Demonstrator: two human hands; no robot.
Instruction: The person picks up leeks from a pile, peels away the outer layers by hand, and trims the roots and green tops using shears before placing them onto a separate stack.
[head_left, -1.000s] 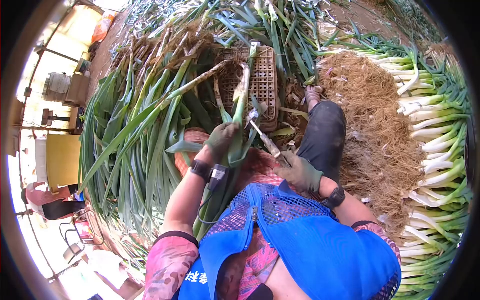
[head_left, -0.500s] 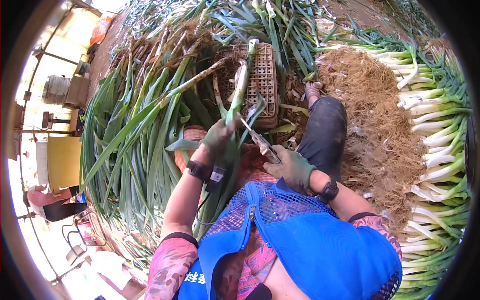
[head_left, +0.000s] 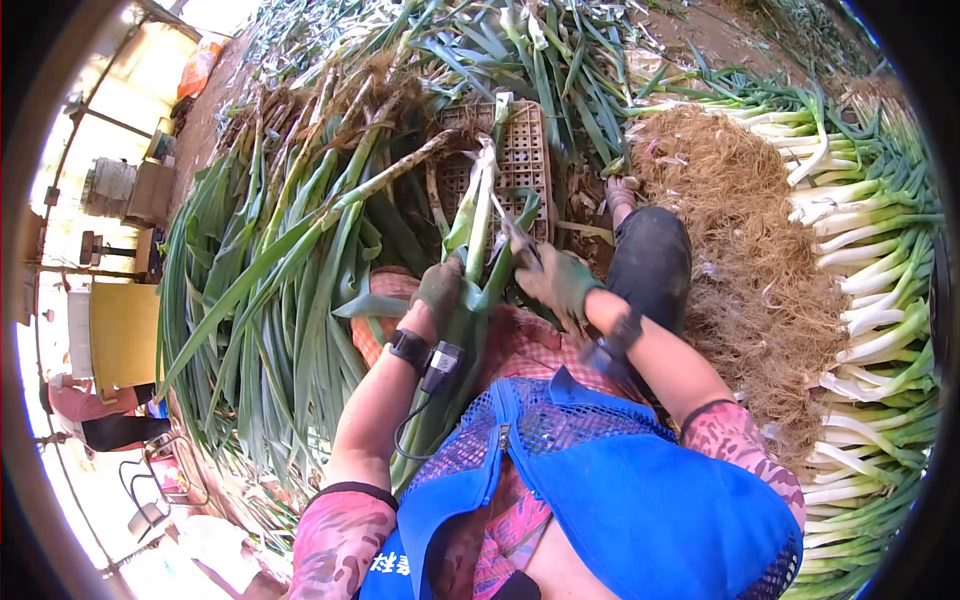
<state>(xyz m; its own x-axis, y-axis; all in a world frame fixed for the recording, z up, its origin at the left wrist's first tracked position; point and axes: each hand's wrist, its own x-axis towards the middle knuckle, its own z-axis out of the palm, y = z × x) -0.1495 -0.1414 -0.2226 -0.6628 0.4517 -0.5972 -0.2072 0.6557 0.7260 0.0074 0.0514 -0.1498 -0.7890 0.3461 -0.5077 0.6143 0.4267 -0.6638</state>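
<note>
My gloved left hand (head_left: pixel 438 290) is closed around the green leaves of a large leek (head_left: pixel 481 205). The leek's pale stem points away from me over a plastic crate (head_left: pixel 525 150). A loosened green outer leaf stands apart from the stem on its left. My gloved right hand (head_left: pixel 560 283) grips a small knife (head_left: pixel 518 238), with the thin blade toward the right side of the stem. Blur hides whether the blade touches it. Long leaves from the held leek hang down between my arms.
Untrimmed leeks (head_left: pixel 270 250) with roots and long leaves are piled on my left. To my right lie a heap of brown cut roots (head_left: pixel 740 270) and a long row of cleaned leeks (head_left: pixel 870 330). Another person (head_left: pixel 105 410) is at the far left.
My right hand and the knife have moved forward, away from my body. My left hand has shifted slightly, and a leaf now stands out from the leek's left side.
</note>
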